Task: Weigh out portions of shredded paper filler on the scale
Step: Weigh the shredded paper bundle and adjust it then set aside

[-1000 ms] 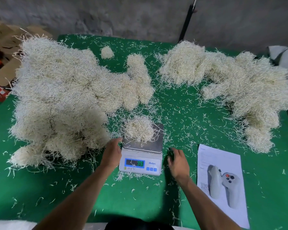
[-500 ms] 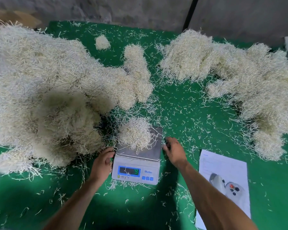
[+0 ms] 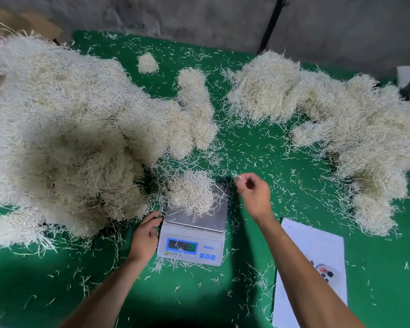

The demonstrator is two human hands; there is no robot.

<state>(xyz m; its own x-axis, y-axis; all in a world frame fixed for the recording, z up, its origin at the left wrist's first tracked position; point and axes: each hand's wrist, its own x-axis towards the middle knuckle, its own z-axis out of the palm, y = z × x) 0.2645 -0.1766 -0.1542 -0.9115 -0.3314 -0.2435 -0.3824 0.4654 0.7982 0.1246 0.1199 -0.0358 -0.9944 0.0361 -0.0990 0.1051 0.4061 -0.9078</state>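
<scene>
Trimming a portion on the scale.
Left hand (image 3: 144,237) rests loosely curled against the scale (image 3: 192,235); right hand (image 3: 253,192) pinches a few strands just right of the portion (image 3: 191,194); bulk filler (image 3: 64,129) lies far left.

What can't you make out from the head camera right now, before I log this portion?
- Scale reading: digits on the display blurred, unreadable in the head view.
- Right hand: fingertips pinch something tiny, too small to identify.
- Left pile: cut off by the left frame edge.
- Right pile: runs past the right edge.
- Printed sheet: partly covered by the right forearm; text too small.
- Left hand: fingertips at the scale's side, contact unclear.
</scene>
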